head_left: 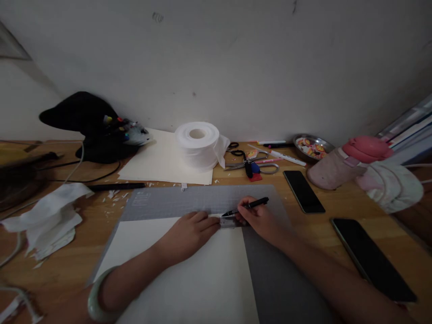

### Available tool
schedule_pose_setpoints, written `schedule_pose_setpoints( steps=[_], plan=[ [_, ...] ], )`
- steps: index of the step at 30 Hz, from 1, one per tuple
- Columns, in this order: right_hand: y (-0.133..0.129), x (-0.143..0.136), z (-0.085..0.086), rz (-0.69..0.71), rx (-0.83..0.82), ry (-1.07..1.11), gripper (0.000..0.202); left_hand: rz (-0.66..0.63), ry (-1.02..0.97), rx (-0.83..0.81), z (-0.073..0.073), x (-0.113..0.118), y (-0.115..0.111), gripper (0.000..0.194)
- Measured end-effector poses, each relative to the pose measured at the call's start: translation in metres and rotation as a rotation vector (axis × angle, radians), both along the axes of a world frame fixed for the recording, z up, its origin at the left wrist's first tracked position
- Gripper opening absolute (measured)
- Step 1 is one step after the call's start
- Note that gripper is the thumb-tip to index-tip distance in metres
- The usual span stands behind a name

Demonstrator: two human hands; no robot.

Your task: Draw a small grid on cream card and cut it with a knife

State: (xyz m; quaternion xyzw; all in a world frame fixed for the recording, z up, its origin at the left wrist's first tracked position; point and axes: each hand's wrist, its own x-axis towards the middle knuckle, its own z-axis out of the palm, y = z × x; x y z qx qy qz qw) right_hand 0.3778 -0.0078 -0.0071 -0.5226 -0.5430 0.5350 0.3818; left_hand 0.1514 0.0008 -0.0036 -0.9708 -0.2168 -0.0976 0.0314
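A large cream sheet of paper [202, 279] lies on a grey cutting mat [270, 274]. Near its top edge is a small clear ruler [231, 222]. My left hand [189, 234] rests on the paper with its fingers together, the fingertips pressing at the ruler's left end. Between the fingers of my right hand [258, 218] is a black pen [258, 203], its tip touching down beside the ruler near my left fingertips. The part of the ruler under my left hand is hidden.
Behind the mat stand a white paper roll [197, 146] on cream sheets [151, 164], scissors [270, 168] and pens. Two phones [304, 191], a pink-lidded bottle [344, 164] and a metal bowl [312, 147] are right. Crumpled tissue [57, 218] and a black pouch [91, 126] lie left.
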Motion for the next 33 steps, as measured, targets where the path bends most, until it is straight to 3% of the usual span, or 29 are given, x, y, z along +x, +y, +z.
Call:
schedule_pose_setpoints(
  steps=[20,27,33],
  plan=[
    [-0.0005,-0.0012,0.0051,0.043,0.002,-0.022,0.021,0.016,0.008,-0.055,-0.0013,-0.0006,0.0002,0.021],
    [-0.0013,-0.0004,0.0049,0.070,0.076,-0.084,0.014,-0.061,0.007,-0.038,-0.0010,0.0008,-0.0016,0.026],
    [-0.0017,-0.0004,0.0081,0.032,0.120,-0.166,0.012,-0.030,0.000,-0.081,0.0017,0.0025,-0.0022,0.025]
  ],
)
